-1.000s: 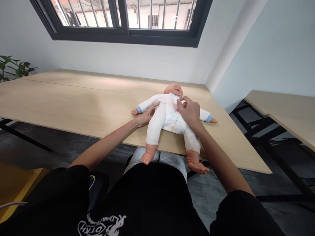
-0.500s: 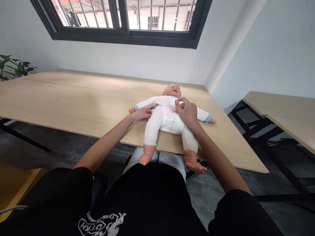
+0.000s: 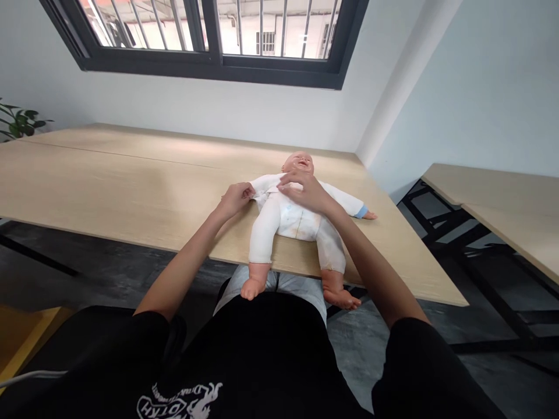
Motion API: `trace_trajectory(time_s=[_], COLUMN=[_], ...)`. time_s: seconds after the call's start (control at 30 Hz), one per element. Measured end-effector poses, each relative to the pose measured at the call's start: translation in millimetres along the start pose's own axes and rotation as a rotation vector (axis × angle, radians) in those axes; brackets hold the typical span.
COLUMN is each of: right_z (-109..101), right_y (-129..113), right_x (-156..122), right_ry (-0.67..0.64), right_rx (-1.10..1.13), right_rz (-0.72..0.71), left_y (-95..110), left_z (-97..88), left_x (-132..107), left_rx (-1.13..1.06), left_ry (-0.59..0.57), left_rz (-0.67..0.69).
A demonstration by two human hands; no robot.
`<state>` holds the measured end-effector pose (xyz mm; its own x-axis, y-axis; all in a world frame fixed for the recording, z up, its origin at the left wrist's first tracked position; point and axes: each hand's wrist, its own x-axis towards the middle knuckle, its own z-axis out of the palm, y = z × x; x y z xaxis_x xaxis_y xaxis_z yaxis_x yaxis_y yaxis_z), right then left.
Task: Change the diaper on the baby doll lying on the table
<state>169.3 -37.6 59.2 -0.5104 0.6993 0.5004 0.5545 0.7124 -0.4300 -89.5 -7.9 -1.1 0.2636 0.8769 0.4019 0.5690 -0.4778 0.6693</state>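
Observation:
A baby doll point(image 3: 301, 224) lies face up on the wooden table, its feet hanging past the front edge. White cloth covers its body and limbs, with stains on the lower belly and a blue cuff at one wrist. My left hand point(image 3: 237, 198) is closed in a pinch on a thin white cloth flap point(image 3: 262, 199), drawn out from the doll's side. Over the doll's upper belly, my right hand point(image 3: 308, 191) bends thumb and forefinger together at the white cloth. What exactly the right fingertips grip is too small to tell. The doll's left-side hand is hidden behind my left hand.
The pale wooden table point(image 3: 131, 186) runs along the wall beneath a barred window point(image 3: 209, 61). A second table point(image 3: 493, 192) stands at the right. A plant point(image 3: 26, 121) shows at far left, and a yellow object point(image 3: 39, 331) at lower left.
My left hand has moved outward from the doll's side and now pulls a white flap out. My right hand has shifted left across the doll's belly. The view has turned slightly.

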Motion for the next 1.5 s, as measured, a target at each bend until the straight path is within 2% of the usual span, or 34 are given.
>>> trace_trajectory(time_s=[0.07,0.17,0.23,0.3,0.43,0.53,0.63,0.73,0.87,0.93,1.0,1.1,1.17,1.27,1.43,1.5], right_z=[7,15,18,19,24,29,30,29,29,29,29,27,25,30,54,61], right_y=[6,19,28,34,30,17,5,-1,-3,-3,-2,0,1,0,2,7], right_x=[22,50,62,66,63,59,57,55,56,59,64,77,87,97,95,94], right_ry=[-0.136,-0.333,-0.468,-0.541,-0.415,-0.283,-0.218,-0.195,-0.232,-0.233,-0.198,-0.123,-0.106,-0.158,-0.405,-0.444], right_rx=[0.0,-0.093,-0.12,-0.1,-0.127,-0.343,-0.516,-0.566,-0.522,-0.513,-0.531,-0.56,-0.578,-0.631,-0.745,-0.756], right_rz=[-0.037,0.023,0.075,0.088,-0.031,-0.066,-0.047,-0.038,-0.052,-0.042,-0.026,-0.012,-0.012,0.004,0.023,0.032], left_y=[-2,-2,0,4,11,13,11,9,8,7,7,10,13,16,19,21], left_z=[0.5,0.4,0.2,0.1,0.5,1.7,3.9,6.7,9.8,11.1,12.5,15.4,17.3,19.2,23.4,26.8], left_x=[1,0,-1,-2,-5,-7,-7,-6,-4,-3,-2,1,1,-1,0,2], left_rx=[0.055,0.122,0.149,0.182,0.264,0.349,0.424,0.497,0.626,0.693,0.751,0.805,0.81,0.755,0.658,0.652], left_ry=[-0.007,-0.024,-0.035,-0.016,0.056,0.075,0.038,-0.001,-0.014,0.017,0.103,0.236,0.283,0.337,0.352,0.349], left_rz=[-0.001,0.027,0.07,0.101,0.167,0.221,0.187,0.149,0.186,0.213,0.292,0.512,0.645,0.719,0.696,0.673])
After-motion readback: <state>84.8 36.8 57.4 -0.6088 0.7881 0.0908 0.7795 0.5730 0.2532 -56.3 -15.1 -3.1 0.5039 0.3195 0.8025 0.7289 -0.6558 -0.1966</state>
